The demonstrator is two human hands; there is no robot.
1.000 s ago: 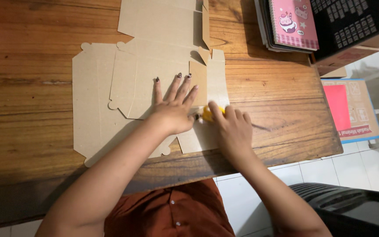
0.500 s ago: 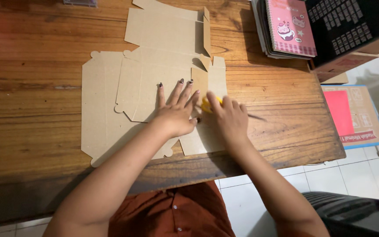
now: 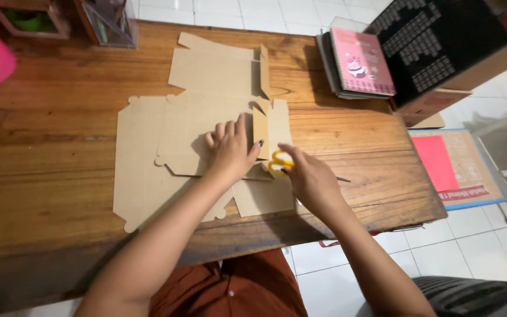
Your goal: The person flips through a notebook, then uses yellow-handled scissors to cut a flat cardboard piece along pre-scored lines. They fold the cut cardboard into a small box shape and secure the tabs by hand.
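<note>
Wooden worktop (image 3: pixel 54 170), glossy grain, white tiled floor at frame edges. Centre: flat die-cut cardboard box blank (image 3: pixel 148 158), matte brown, scored creases, rounded tabs; mostly unfolded, one side flap upright, so folding looks barely begun. Left hand (image 3: pixel 229 149), fingers together, presses blank. Right hand (image 3: pixel 311 179), fingers clamped on yellow-handled scissors (image 3: pixel 278 162). Upper right: pink notebook (image 3: pixel 362 61).

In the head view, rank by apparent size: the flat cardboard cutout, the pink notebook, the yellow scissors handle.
1. Flat cardboard cutout, by far the largest.
2. Pink notebook, though it lies farther from the camera.
3. Yellow scissors handle, smallest, partly hidden by the right hand.
</note>
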